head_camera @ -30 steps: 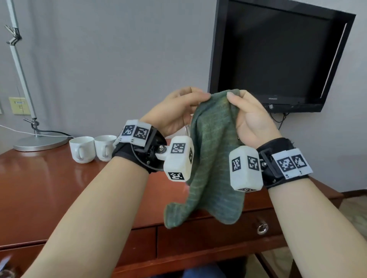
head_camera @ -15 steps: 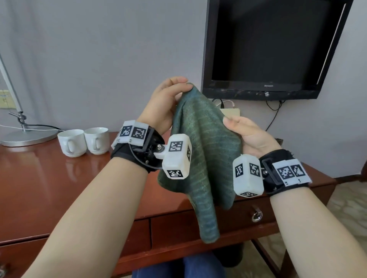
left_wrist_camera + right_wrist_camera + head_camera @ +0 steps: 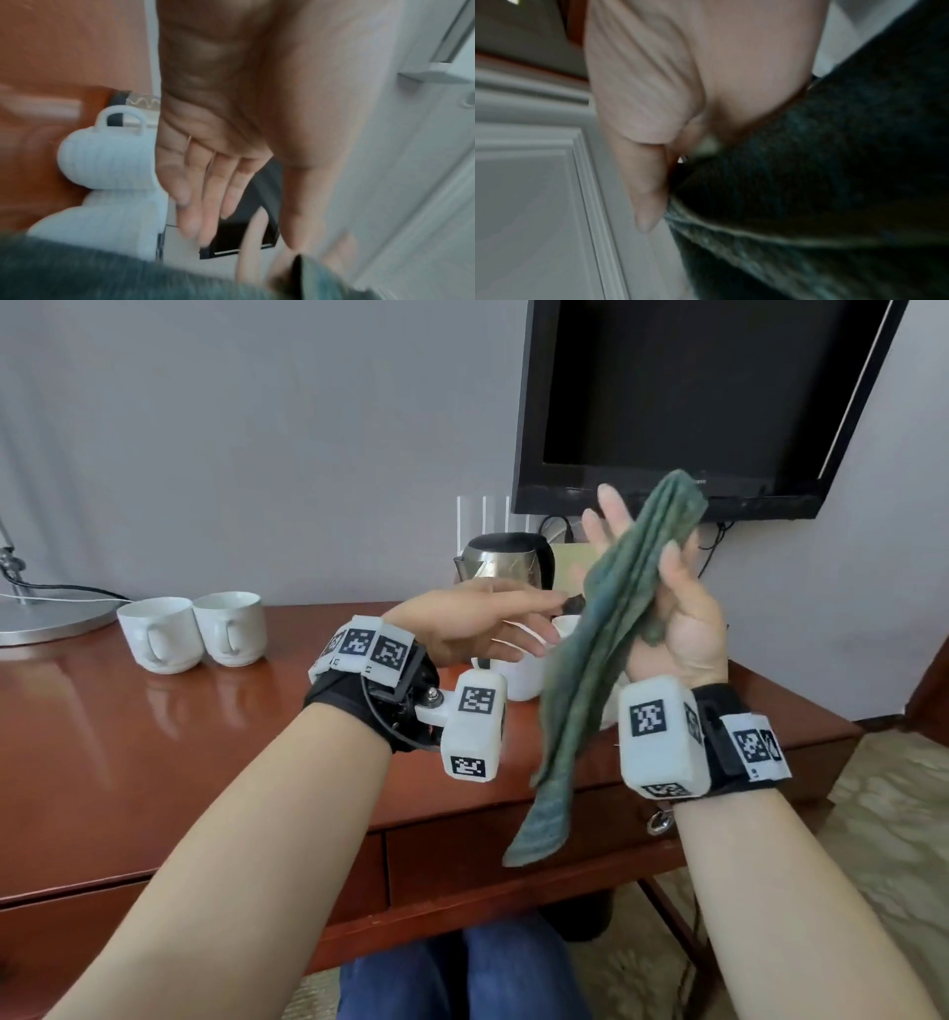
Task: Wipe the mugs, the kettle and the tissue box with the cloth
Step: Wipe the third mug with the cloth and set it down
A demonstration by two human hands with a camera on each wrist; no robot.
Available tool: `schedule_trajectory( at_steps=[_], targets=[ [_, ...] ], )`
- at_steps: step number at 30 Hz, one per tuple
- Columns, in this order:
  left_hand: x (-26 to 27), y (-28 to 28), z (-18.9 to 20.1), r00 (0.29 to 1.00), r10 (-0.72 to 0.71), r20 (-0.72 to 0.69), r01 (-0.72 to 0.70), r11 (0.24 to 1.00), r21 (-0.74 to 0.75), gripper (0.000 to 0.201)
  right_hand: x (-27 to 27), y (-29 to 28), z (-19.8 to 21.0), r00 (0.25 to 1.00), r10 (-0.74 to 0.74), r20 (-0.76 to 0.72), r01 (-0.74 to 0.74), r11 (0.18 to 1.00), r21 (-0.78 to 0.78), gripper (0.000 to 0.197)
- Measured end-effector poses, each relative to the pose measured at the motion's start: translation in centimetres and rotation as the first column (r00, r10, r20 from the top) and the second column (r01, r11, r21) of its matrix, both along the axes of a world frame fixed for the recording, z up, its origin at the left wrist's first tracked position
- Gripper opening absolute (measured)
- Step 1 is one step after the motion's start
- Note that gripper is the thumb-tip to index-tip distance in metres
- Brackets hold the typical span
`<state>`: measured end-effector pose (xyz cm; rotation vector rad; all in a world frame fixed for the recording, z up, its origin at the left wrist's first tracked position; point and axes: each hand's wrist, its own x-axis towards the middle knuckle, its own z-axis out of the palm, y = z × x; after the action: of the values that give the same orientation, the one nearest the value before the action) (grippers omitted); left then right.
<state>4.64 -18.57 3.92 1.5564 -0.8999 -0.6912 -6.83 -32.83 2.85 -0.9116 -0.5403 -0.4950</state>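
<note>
The right hand had the green cloth draped across its upturned palm, thumb curled in to pin it and the fingers reaching up behind — gathered that way, I'd say, to bunch the fabric into a wiping pad. One end stood above the fingertips in front of the television; the other hung loose past the front edge of the desk. The left hand was out flat beside it, fingers straight and holding nothing, hovering over a white mug close by — probably going for that one first.

Two more mugs sat touching at the back left, handles toward the person, beside the lamp base. The steel kettle stood at the rear by the wall, behind the hands. The tissue box couldn't be picked out for sure. Plenty of bare desktop on the left for setting things down; on the right the dangling cloth tail risked brushing the near mug, and the desk ended close to that wrist.
</note>
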Motion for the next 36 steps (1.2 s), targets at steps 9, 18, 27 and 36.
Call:
schedule_trajectory(
  at_steps=[9,18,27,36],
  targets=[
    [1.8,-1.3,-3.5,0.787,0.473,0.397,-0.469,0.876,-0.114,0.018,-2.3,-2.7,-4.1,0.934,-0.083,-0.347,0.105,0.993,0.045,0.054],
    [3.9,-4.2,-5.4,0.654,0.105,0.749,-0.461,0.841,0.284,0.039,-1.2,-1.9,-5.2,0.789,-0.180,-0.588,-0.019,0.948,-0.317,0.026],
    [7.5,-2.7,-5.5,0.389,-0.285,0.876,-0.423,0.790,0.445,0.071,0.0,-2.2,-5.5,0.783,-0.194,-0.591,-0.050,0.927,-0.371,0.039],
    [8.6,-3.2,-5.0,0.099,-0.428,0.898,-0.385,0.816,0.431,0.048,0.6,-1.7,-5.5,0.793,-0.191,-0.579,-0.062,0.919,-0.389,0.035]
  ],
)
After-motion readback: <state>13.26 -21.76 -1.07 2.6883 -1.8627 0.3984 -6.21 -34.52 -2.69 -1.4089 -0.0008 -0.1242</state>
